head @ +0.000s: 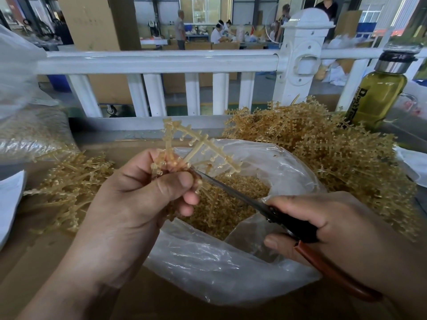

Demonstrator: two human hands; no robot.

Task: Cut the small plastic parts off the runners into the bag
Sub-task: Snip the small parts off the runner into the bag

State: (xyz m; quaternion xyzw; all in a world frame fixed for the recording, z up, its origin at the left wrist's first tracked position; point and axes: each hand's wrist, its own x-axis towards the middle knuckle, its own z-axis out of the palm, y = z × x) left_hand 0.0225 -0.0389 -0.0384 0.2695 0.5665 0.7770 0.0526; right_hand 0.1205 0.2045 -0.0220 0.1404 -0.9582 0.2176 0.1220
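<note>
My left hand point(136, 199) grips a yellowish plastic runner point(196, 144) with small parts still on its branches, held above an open clear plastic bag point(208, 262). Cut-off small parts point(221, 204) fill the bag's bottom. My right hand point(342, 232) holds scissors point(272, 211) with a dark blade and reddish-brown handles. The blade tip reaches the runner right at my left thumb and fingers. Whether the blades are parted there is hidden.
A big heap of uncut runners point(335, 158) lies at the right, and a smaller heap of runners point(71, 181) at the left. A greenish bottle point(379, 91) stands at back right. A white railing point(161, 61) borders the cardboard-covered table point(34, 262). Another filled plastic bag point(30, 125) sits at far left.
</note>
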